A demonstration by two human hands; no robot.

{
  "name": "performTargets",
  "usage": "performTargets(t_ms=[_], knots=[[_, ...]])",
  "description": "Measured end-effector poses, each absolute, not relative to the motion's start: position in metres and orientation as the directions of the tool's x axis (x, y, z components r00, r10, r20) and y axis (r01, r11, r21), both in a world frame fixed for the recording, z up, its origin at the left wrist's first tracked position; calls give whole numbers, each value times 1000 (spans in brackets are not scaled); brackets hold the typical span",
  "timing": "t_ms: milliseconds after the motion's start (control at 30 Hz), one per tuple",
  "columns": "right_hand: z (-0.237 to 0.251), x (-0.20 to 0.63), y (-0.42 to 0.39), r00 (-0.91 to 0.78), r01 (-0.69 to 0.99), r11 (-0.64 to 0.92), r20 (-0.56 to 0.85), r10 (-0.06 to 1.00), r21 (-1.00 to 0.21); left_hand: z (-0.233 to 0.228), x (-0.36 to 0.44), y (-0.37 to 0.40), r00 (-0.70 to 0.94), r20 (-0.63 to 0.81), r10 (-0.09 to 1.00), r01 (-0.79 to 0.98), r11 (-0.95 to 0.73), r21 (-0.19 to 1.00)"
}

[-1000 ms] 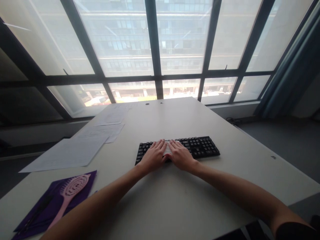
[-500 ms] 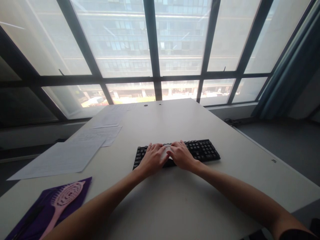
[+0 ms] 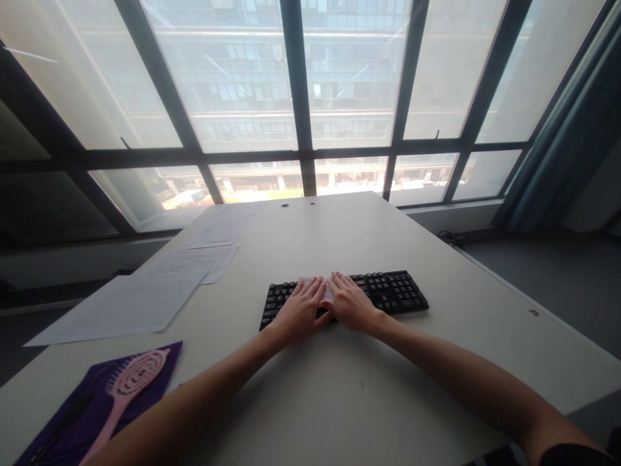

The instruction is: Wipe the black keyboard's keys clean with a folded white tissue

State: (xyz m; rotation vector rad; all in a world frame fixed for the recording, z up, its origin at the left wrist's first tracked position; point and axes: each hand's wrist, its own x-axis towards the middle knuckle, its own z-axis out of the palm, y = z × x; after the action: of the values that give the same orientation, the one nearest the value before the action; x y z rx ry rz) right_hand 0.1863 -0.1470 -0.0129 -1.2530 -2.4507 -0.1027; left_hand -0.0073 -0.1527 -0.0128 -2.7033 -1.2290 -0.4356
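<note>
You are sitting at a pale desk (image 3: 349,401) that is carrying everything here, and the black keyboard (image 3: 388,291) at its middle is the landmark for the rest. Loose paper sheets (image 3: 126,304) are lying well to the left of the keyboard, and nearer you on that same side a pink hairbrush (image 3: 130,382) is resting on a purple folder (image 3: 72,421).

Your left hand (image 3: 298,310) and right hand (image 3: 352,304) are lying side by side on the keyboard's middle keys, both open and flat, fingers spread forward. Between them they are pressing a small whitish wipe or cloth (image 3: 326,291) onto the keys; what it is exactly is too small to tell.

To do this well, I would say you are best keeping the pressure light and even, so the keyboard is not sliding on the desk, and working row by row.
</note>
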Motion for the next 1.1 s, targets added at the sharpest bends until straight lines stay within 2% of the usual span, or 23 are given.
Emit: performTargets(t_ms=[433, 800, 1100], knots=[[-17, 190, -146, -580, 741, 657, 361, 730, -140, -14, -7, -153, 671, 314, 672, 711, -704, -12], [-14, 186, -150, -539, 780, 615, 372, 755, -119, -17, -4, -156, 657, 320, 682, 718, -696, 12], [-17, 190, -160, -572, 765, 635, 340, 747, -108, -29, -1, -161, 663, 324, 675, 733, -674, -95]])
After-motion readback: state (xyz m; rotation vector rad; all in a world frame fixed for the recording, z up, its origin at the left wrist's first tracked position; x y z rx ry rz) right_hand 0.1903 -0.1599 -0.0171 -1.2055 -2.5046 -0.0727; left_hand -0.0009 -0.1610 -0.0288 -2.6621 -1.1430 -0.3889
